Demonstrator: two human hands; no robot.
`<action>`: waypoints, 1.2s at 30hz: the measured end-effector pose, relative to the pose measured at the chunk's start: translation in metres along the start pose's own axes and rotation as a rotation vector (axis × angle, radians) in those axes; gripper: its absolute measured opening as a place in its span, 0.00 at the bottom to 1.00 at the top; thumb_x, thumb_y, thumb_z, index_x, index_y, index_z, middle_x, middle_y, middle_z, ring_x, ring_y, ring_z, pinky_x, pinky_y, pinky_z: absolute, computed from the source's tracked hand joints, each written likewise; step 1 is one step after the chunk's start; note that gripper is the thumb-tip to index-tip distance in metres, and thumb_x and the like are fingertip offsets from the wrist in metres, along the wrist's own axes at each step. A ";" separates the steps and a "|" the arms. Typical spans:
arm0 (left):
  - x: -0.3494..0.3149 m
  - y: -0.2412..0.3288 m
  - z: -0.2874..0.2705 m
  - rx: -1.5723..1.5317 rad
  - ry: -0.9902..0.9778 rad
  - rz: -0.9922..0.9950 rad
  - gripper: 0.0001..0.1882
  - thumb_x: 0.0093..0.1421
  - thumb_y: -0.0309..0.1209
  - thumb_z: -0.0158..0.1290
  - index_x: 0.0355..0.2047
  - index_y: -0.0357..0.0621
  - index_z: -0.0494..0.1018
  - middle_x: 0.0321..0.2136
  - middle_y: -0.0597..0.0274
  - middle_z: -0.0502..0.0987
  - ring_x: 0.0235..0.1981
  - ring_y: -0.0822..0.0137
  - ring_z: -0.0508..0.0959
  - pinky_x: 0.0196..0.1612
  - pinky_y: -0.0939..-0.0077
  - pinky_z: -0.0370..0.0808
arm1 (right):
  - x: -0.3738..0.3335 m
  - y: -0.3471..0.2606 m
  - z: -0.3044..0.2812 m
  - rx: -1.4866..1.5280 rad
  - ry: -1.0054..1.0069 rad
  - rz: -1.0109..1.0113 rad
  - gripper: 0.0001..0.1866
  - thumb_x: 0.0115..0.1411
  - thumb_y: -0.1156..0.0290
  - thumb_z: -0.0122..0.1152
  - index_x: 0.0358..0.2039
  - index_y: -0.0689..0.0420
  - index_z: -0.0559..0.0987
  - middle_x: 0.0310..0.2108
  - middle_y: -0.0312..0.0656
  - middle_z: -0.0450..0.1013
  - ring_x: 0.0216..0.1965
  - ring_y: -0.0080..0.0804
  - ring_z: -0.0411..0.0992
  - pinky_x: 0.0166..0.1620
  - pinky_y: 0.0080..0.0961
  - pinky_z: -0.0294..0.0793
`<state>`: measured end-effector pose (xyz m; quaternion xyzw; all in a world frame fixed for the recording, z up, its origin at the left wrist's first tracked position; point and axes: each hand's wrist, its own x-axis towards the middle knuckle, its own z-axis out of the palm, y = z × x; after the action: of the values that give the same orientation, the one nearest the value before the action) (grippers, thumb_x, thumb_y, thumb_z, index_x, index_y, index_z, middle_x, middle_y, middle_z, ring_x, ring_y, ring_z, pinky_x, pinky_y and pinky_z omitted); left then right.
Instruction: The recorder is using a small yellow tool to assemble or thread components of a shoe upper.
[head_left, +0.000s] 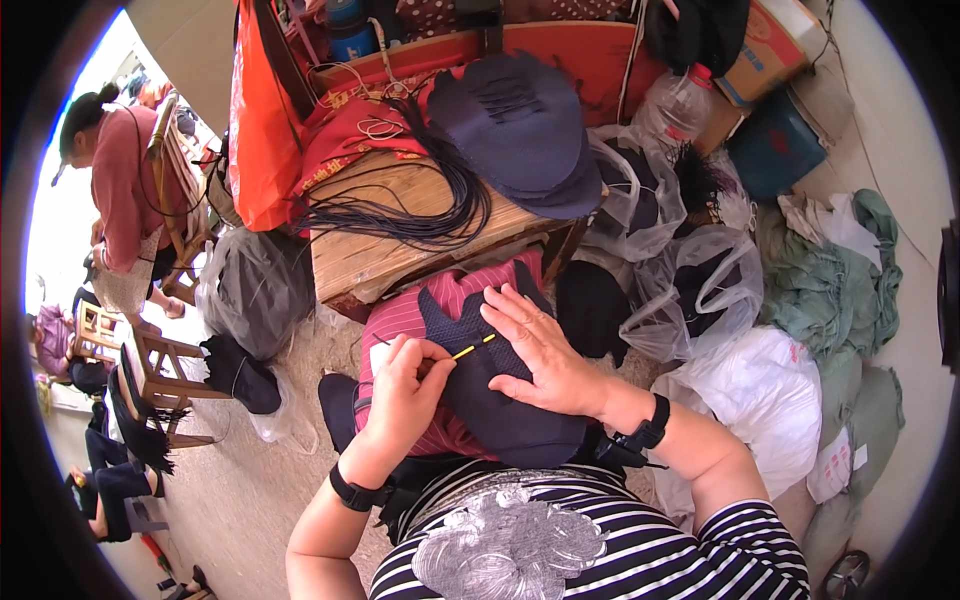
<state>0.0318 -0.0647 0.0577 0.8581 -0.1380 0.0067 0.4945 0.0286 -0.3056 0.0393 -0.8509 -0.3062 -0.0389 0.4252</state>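
A dark navy fabric piece [490, 400], notched at its far end like a shoe upper, lies over a red striped cloth on my lap. A thin yellow strip [466, 352] runs across it and shows in two short lengths, with a gap between them. My left hand [408, 385] pinches the strip's left end between thumb and fingers; its exact tip is hidden. My right hand [540, 355] lies flat on the piece's right side, fingers stretched out and thumb apart, close to the strip's right end. Both wrists carry black bands.
Ahead stands a wooden stool [380, 255] bearing a bundle of dark cords [450, 215] and stacked navy pieces [515, 120]. Clear plastic bags [700, 290] and green cloth [830, 285] lie to the right. At left are a grey bag [258, 290], wooden stools and other people.
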 end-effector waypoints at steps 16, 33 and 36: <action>0.016 0.009 0.020 -0.004 -0.089 -0.081 0.18 0.53 0.29 0.72 0.36 0.38 0.74 0.33 0.58 0.73 0.30 0.65 0.75 0.34 0.72 0.75 | 0.009 0.015 -0.031 0.367 0.354 0.447 0.12 0.71 0.65 0.60 0.35 0.60 0.82 0.33 0.33 0.73 0.34 0.19 0.72 0.40 0.23 0.73; 0.018 0.014 0.022 0.157 -0.058 0.006 0.24 0.50 0.32 0.74 0.36 0.39 0.69 0.33 0.57 0.71 0.27 0.63 0.74 0.29 0.70 0.76 | 0.028 0.018 -0.015 0.232 0.085 0.302 0.25 0.63 0.50 0.68 0.19 0.57 0.75 0.18 0.37 0.70 0.20 0.32 0.69 0.33 0.33 0.64; 0.016 0.017 0.025 0.180 -0.045 0.031 0.25 0.51 0.32 0.73 0.38 0.40 0.68 0.34 0.56 0.70 0.26 0.61 0.74 0.27 0.68 0.76 | 0.037 -0.002 -0.033 0.022 0.050 0.260 0.25 0.64 0.48 0.66 0.19 0.54 0.76 0.19 0.36 0.72 0.24 0.34 0.71 0.39 0.35 0.62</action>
<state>0.0402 -0.0978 0.0620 0.8968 -0.1612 0.0074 0.4119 0.0638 -0.3115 0.0731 -0.8775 -0.1833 -0.0013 0.4432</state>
